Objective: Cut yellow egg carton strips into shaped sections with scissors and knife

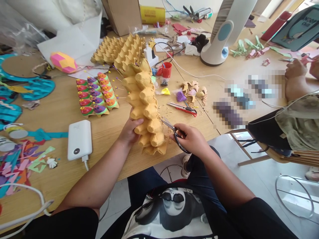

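Left fingers [138,122] grasped an egg carton [151,109] — right fingers [181,127] gripped scissors [169,124].
Both were at the tabletop's [112,127] near edge.

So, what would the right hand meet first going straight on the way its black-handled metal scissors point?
Probably the right edge of the bumpy yellow cardboard egg tray, via the scissors; whether their tips already touch it is unclear.

On the wooden table [109,129], the white rectangular power bank [79,137] lies left of the long yellow cardboard egg-tray piece [149,109], and behind the power bank is the small painted cardboard tray [96,94]. Right of the egg-tray piece lies the red metal-bladed cutter knife [184,109], before the round red plastic cup [166,70].
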Demonstrator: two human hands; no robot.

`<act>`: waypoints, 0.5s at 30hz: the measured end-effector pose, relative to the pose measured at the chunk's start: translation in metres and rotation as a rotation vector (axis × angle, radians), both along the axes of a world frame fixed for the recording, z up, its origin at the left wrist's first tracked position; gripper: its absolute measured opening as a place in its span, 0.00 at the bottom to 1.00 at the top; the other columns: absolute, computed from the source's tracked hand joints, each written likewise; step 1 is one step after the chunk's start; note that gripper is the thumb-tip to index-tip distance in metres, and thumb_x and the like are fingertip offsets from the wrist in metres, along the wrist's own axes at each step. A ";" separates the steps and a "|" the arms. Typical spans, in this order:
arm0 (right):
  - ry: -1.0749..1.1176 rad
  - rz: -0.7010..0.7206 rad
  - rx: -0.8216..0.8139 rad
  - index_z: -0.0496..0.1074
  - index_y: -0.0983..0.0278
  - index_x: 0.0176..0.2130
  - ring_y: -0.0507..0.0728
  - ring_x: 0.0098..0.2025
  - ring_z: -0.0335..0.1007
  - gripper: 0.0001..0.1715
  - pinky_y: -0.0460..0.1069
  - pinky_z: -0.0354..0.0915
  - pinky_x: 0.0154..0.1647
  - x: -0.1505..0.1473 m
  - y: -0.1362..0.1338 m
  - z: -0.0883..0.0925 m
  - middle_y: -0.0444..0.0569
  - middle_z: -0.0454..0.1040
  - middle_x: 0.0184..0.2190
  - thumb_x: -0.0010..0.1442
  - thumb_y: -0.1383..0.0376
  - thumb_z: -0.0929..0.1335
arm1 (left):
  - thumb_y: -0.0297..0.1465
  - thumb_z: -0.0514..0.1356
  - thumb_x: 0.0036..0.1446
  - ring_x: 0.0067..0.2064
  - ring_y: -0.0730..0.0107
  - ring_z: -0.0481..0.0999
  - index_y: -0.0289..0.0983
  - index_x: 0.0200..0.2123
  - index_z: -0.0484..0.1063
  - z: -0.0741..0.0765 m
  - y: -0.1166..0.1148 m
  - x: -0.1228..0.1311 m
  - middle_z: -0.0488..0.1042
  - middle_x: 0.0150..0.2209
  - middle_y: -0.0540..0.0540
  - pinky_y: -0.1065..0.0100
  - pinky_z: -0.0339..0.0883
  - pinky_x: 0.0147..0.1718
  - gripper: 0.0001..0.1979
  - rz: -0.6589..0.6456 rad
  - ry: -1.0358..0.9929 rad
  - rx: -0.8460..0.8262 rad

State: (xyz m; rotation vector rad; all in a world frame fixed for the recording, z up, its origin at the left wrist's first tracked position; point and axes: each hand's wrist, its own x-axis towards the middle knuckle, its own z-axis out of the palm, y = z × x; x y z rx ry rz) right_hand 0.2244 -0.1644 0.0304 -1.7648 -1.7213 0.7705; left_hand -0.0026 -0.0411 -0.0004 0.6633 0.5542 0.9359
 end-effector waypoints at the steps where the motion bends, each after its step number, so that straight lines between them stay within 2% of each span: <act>1: -0.008 0.003 -0.011 0.77 0.60 0.46 0.52 0.28 0.65 0.15 0.47 0.51 0.29 0.000 0.000 0.002 0.41 0.73 0.27 0.65 0.55 0.72 | 0.25 0.74 0.48 0.51 0.63 0.84 0.52 0.64 0.66 0.000 0.000 0.000 0.84 0.46 0.54 0.64 0.74 0.53 0.41 -0.001 -0.001 0.008; 4: -0.020 0.007 -0.060 0.78 0.60 0.45 0.52 0.27 0.65 0.13 0.47 0.51 0.28 0.000 -0.001 0.006 0.40 0.73 0.27 0.65 0.55 0.73 | 0.26 0.75 0.46 0.51 0.62 0.84 0.52 0.63 0.68 0.000 -0.001 0.001 0.83 0.49 0.54 0.63 0.75 0.51 0.41 -0.001 0.022 0.065; 8: 0.036 -0.023 -0.115 0.78 0.60 0.42 0.52 0.27 0.63 0.16 0.47 0.51 0.28 0.002 0.000 0.008 0.40 0.72 0.26 0.64 0.51 0.73 | 0.28 0.76 0.45 0.55 0.59 0.82 0.53 0.62 0.70 -0.002 -0.001 0.001 0.83 0.51 0.52 0.62 0.75 0.50 0.40 0.019 0.071 0.137; 12: 0.073 -0.084 -0.114 0.76 0.61 0.39 0.52 0.27 0.62 0.19 0.47 0.51 0.27 0.005 0.000 0.005 0.40 0.70 0.25 0.65 0.48 0.71 | 0.31 0.76 0.45 0.60 0.54 0.79 0.52 0.62 0.69 -0.004 0.000 0.001 0.81 0.55 0.50 0.62 0.75 0.50 0.41 0.039 0.115 0.147; 15: 0.054 -0.060 -0.096 0.76 0.61 0.41 0.52 0.27 0.62 0.17 0.47 0.50 0.28 0.004 -0.002 0.004 0.40 0.70 0.25 0.65 0.49 0.71 | 0.31 0.77 0.44 0.61 0.53 0.78 0.53 0.63 0.68 -0.004 0.000 0.001 0.82 0.53 0.50 0.62 0.75 0.50 0.42 0.043 0.130 0.128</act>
